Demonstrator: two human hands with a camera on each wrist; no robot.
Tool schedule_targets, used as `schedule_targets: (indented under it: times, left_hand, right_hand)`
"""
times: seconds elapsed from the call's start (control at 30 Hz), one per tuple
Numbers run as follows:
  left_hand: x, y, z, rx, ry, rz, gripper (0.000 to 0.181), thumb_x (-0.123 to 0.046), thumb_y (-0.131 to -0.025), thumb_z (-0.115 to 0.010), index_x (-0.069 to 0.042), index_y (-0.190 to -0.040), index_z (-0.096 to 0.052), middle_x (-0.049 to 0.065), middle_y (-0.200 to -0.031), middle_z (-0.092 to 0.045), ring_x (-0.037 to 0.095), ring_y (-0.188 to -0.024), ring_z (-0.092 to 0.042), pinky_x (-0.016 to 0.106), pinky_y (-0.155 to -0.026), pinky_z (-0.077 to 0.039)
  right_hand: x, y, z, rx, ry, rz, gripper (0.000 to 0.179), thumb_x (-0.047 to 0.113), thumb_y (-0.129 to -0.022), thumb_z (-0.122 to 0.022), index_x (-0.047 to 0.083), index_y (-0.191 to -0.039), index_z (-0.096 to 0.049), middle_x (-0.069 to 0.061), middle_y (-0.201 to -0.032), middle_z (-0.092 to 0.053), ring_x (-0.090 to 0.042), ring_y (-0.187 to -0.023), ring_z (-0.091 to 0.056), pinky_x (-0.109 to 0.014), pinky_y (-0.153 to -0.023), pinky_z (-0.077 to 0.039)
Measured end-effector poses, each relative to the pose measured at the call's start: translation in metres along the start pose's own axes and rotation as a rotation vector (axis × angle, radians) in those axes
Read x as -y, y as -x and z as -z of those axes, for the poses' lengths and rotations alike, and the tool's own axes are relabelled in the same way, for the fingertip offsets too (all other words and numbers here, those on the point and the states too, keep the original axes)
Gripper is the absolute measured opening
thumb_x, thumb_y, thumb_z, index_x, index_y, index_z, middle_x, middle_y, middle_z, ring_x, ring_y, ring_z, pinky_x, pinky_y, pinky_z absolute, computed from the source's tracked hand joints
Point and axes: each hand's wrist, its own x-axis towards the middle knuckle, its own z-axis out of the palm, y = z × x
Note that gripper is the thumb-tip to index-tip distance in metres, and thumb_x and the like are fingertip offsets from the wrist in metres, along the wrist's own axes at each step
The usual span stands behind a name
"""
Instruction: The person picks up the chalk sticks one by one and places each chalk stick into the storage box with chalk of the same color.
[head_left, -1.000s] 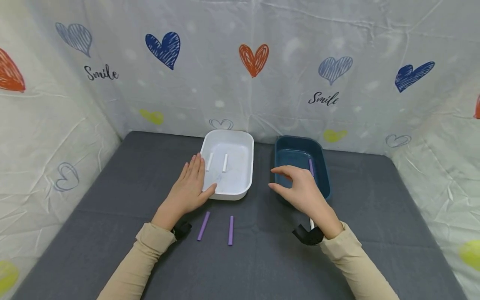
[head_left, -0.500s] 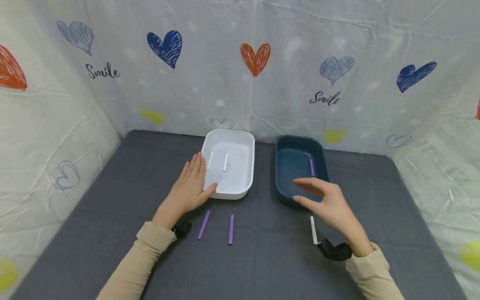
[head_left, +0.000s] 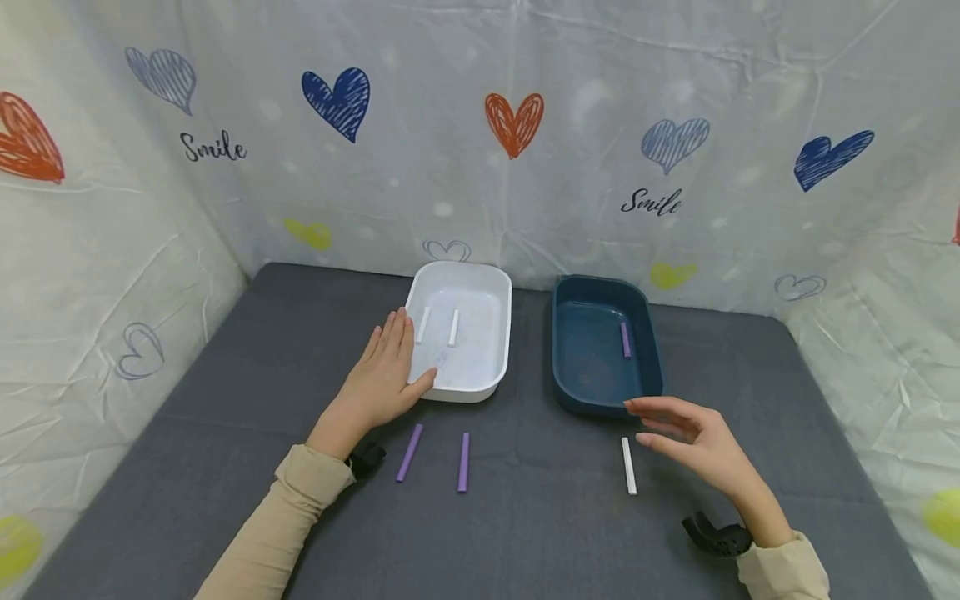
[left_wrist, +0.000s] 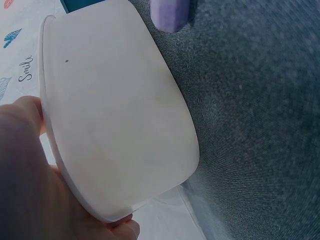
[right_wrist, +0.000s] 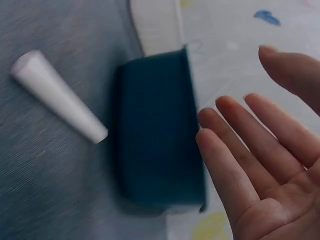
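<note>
My left hand [head_left: 380,372] rests along the left rim of the white tray [head_left: 504,333], its fingers straight and the thumb over the near corner. Two white chalk sticks [head_left: 453,327] lie inside that tray. My right hand [head_left: 701,437] is in the air by the near right corner of the dark blue tray [head_left: 558,350], its thumb and fingers apart with nothing between them. One purple chalk stick [head_left: 626,340] lies in the blue tray. Just left of my right hand a white chalk stick [head_left: 628,466] lies on the cloth, and it shows larger in the right wrist view.
Two more purple chalk sticks, one slanted [head_left: 409,452] and one nearly straight [head_left: 463,462], lie on the grey cloth [head_left: 540,517] in front of the white tray. Behind the table hangs a white curtain [head_left: 420,183] printed with hearts.
My right hand has moved from over the blue tray toward me and to the right, uncovering the tray and the white chalk stick on the cloth. My left hand has stayed at the white tray.
</note>
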Motion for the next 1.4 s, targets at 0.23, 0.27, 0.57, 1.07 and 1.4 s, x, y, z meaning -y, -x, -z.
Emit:
schedule_targets:
  times: [0.23,0.27,0.57,1.07,1.4]
  left_hand:
    - [0.002,0.002,0.000,0.005,-0.001,0.005,0.089,-0.050,-0.102,-0.041,0.012,-0.153,-0.002,0.028,-0.162,0.006,0.038,-0.150,0.006,0.051,-0.120,-0.001]
    - [0.002,0.002,0.001,0.006,0.001,0.004,0.089,-0.049,-0.102,-0.041,0.012,-0.153,-0.002,0.028,-0.161,0.007,0.038,-0.150,0.006,0.051,-0.120,-0.001]
    - [0.001,0.003,0.000,-0.011,0.013,-0.006,0.088,-0.048,-0.102,-0.041,0.013,-0.153,-0.004,0.029,-0.161,0.005,0.038,-0.150,0.005,0.052,-0.120,-0.002]
    - [0.000,0.001,-0.001,-0.010,0.001,-0.007,0.088,-0.049,-0.102,-0.040,0.012,-0.153,-0.003,0.028,-0.161,0.005,0.038,-0.150,0.004,0.052,-0.120,-0.003]
    - [-0.001,0.000,-0.001,0.001,0.004,-0.006,0.089,-0.049,-0.102,-0.041,0.012,-0.153,-0.002,0.029,-0.161,0.006,0.038,-0.150,0.006,0.052,-0.120,-0.002]
  right_hand:
    - [-0.020,0.011,-0.001,0.028,-0.067,-0.032,0.044,-0.002,-0.090,-0.069,-0.002,-0.133,-0.059,-0.024,-0.130,-0.060,-0.022,-0.120,-0.061,-0.037,-0.096,-0.051]
    - [-0.022,0.012,-0.002,0.032,-0.077,-0.035,0.044,-0.002,-0.090,-0.069,-0.002,-0.133,-0.058,-0.025,-0.131,-0.060,-0.023,-0.120,-0.061,-0.037,-0.096,-0.050]
    - [-0.049,0.019,-0.009,0.102,-0.117,-0.013,0.057,-0.003,-0.086,-0.073,-0.002,-0.139,-0.053,-0.025,-0.136,-0.056,-0.017,-0.128,-0.054,-0.028,-0.105,-0.043]
    - [-0.058,0.023,-0.013,0.143,0.042,-0.057,0.076,0.017,-0.077,-0.087,0.015,-0.145,-0.051,-0.007,-0.146,-0.052,-0.010,-0.136,-0.043,-0.015,-0.108,-0.032]
    - [-0.059,0.025,-0.011,0.126,0.076,-0.062,0.078,0.021,-0.076,-0.087,0.015,-0.145,-0.051,-0.006,-0.145,-0.053,-0.008,-0.136,-0.043,-0.014,-0.107,-0.032]
